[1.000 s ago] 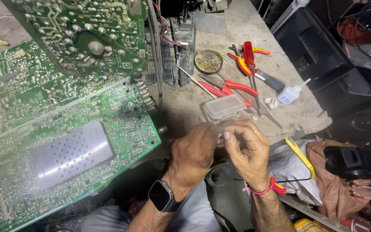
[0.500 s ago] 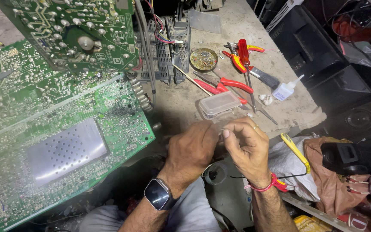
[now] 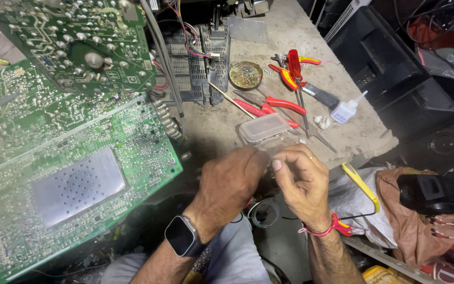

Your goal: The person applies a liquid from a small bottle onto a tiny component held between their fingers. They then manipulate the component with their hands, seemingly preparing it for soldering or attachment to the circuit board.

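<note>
Both my hands unchanged, held together just below clear plastic box (image 3: 264,128): left hand (image 3: 229,181) curled shut, right hand (image 3: 300,181) pinching something too small to tell. Work continues.

Bench is a mess as usual. Taking the small clear plastic box (image 3: 264,128) as the middle of it all: red-handled pliers (image 3: 278,104) lie just behind it, and a red screwdriver (image 3: 296,73) is further back past those. The round tin of bits (image 3: 246,74) sits well behind the box, a little left. A white glue bottle (image 3: 347,109) is off to its right. Big green circuit board (image 3: 64,173) fills everything left of the box, with a second board (image 3: 74,42) tilted above it.
</note>
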